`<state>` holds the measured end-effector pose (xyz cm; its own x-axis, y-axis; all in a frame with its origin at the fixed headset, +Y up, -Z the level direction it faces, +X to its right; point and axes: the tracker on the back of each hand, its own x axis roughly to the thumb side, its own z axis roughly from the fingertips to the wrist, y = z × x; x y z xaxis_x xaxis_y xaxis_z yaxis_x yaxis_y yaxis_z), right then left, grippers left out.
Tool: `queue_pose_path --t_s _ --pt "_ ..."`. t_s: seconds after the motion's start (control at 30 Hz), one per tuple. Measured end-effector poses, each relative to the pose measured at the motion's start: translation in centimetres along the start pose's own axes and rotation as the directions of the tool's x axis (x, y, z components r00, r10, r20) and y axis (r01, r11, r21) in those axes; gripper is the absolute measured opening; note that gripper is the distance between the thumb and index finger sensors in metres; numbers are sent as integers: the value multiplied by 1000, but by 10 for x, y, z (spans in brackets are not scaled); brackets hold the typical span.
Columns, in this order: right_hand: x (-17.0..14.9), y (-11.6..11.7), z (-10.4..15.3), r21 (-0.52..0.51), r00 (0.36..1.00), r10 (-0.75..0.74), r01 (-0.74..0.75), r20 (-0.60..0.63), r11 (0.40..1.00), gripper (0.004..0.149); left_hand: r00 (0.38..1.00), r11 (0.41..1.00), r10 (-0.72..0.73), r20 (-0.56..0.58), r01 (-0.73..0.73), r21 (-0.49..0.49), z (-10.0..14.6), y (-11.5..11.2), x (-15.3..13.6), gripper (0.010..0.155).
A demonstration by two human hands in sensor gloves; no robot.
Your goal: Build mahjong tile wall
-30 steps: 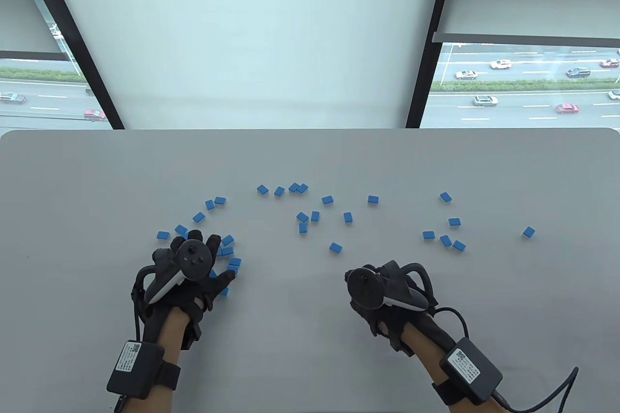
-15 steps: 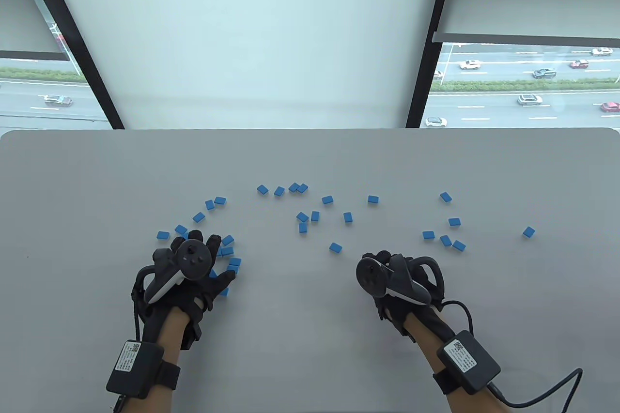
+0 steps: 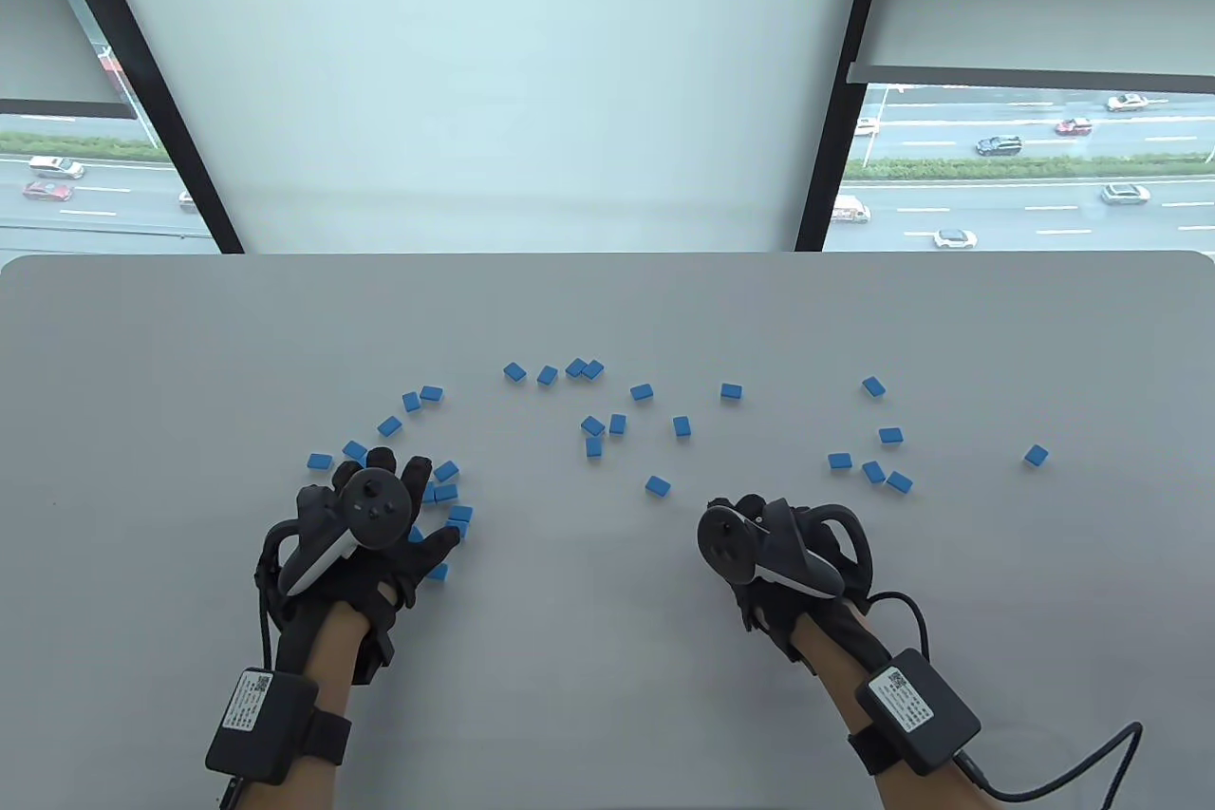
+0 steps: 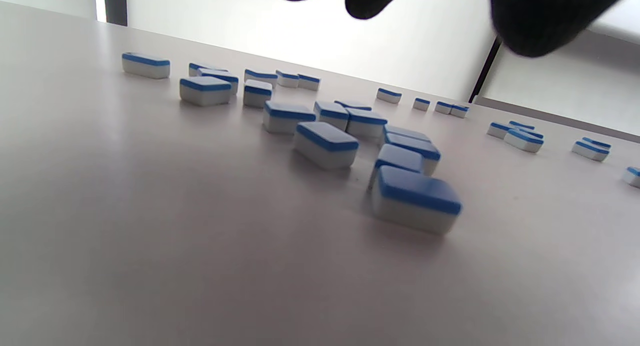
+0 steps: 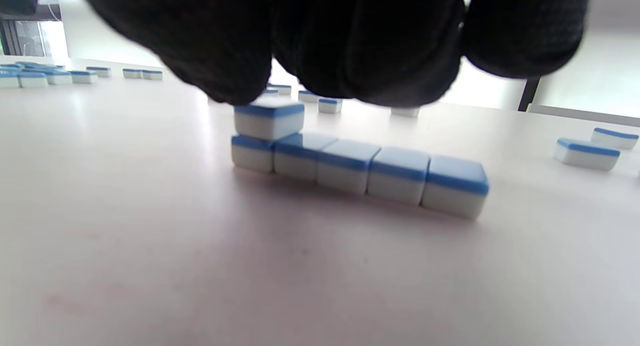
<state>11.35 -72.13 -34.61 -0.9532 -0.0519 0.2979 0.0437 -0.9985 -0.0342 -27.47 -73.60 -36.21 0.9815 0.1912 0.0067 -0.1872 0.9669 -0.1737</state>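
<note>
The mahjong tiles [image 4: 415,198] look like smooth hard plastic in two layers, a blue back over a white body, with rounded edges and a soft satin sheen. The row of tiles [image 5: 360,171] in the right wrist view shows the same finish, faintly glossy on top. The table [image 3: 607,307] is a smooth, pale grey surface, matt to slightly satin, with soft reflections of the tiles and the light. The glove on the left hand [image 3: 365,535] and on the right hand [image 3: 769,554] is black knitted cloth, matt and finely textured. Each tracker [image 3: 375,511] has a matt dark plastic shell.
</note>
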Motion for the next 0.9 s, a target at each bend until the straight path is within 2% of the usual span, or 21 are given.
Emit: queue_pose_path --t_s 0.17,0.4,0.5,0.6,0.9 --pt "3 -30 -7 -33 1000 -2 1 -10 999 63 1000 1000 8 6 -8 10 1 3 0 86" --pt "16 -48 -47 27 999 53 -53 6 998 62 1000 1000 4 18 -4 11 0 2 2 86" --pt "23 -44 -64 76 998 67 -68 12 995 62 1000 1000 10 20 -11 13 0 2 2 86" --pt "32 -30 -79 162 995 91 -95 31 982 63 1000 1000 14 21 -14 15 0 2 1 86" --pt "53 9 -105 312 983 182 -182 28 932 67 1000 1000 20 24 -20 10 0 2 2 86"
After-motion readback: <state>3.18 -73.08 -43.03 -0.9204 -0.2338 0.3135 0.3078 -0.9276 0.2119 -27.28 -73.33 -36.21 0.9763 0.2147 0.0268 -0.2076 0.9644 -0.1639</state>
